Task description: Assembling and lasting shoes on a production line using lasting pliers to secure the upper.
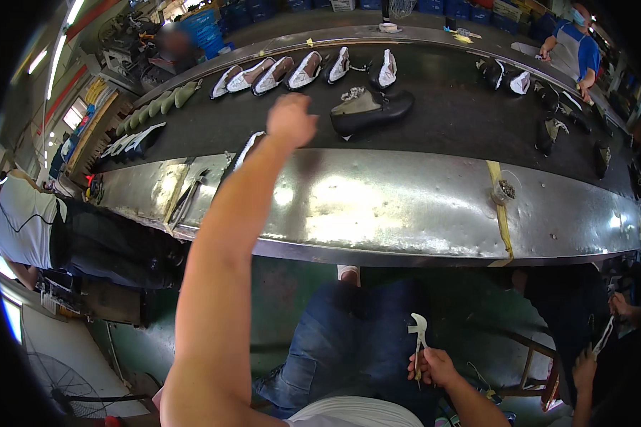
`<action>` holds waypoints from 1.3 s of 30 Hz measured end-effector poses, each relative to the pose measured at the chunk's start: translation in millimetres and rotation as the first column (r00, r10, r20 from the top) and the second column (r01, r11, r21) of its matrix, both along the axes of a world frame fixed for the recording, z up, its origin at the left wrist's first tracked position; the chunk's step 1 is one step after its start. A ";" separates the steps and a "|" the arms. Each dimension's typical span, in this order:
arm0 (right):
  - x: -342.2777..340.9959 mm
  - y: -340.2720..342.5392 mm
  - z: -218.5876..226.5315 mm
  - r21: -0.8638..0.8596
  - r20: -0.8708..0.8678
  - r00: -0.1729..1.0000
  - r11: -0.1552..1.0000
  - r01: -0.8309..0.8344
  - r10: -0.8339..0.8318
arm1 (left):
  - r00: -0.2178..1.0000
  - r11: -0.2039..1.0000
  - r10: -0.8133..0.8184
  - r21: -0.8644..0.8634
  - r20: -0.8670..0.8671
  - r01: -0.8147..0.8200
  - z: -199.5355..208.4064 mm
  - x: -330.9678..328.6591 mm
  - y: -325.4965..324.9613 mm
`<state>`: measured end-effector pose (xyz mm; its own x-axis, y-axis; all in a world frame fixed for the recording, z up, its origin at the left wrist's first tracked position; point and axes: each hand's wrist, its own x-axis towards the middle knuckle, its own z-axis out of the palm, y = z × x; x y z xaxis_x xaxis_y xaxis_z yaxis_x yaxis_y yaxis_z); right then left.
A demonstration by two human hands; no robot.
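One pair of pincers (420,331) I'm gripping in my right hand (438,366); my left hand (292,122) is hovering near a shoe (305,73), grip unclear.

Pincers (421,337) in right hand (438,366) — one; lined-up shoes (305,72) — six.

Downward head-worn fisheye view

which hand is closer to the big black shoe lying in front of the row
Left. The left hand is over the dark belt, just left of the shoe; the right hand is much farther off, on the near side of the metal bench, holding pincers.
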<state>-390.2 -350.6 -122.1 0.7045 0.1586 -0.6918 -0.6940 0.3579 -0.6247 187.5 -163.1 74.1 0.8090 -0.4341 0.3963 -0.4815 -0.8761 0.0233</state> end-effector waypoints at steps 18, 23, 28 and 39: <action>-24.1 22.7 -0.7 -0.098 0.126 0.990 0.992 0.078 -0.065 | 0.439 0.256 -0.794 -0.885 -0.421 -0.388 -15.4 -309.7 133.3; -22.5 42.3 60.6 -0.432 0.346 0.923 0.902 0.000 0.165 | 0.428 0.409 -0.732 -0.845 -0.530 -0.346 -135.3 -439.5 113.0; -35.6 73.3 108.3 -0.527 0.297 0.882 0.833 -0.167 0.365 | 0.242 0.451 -0.794 -0.807 -0.557 -0.380 -137.6 -451.0 117.7; -37.7 110.9 110.4 -0.252 0.325 0.922 0.959 -0.130 0.211 | 0.158 0.406 -0.869 -0.858 -0.469 -0.315 -147.6 -460.8 121.2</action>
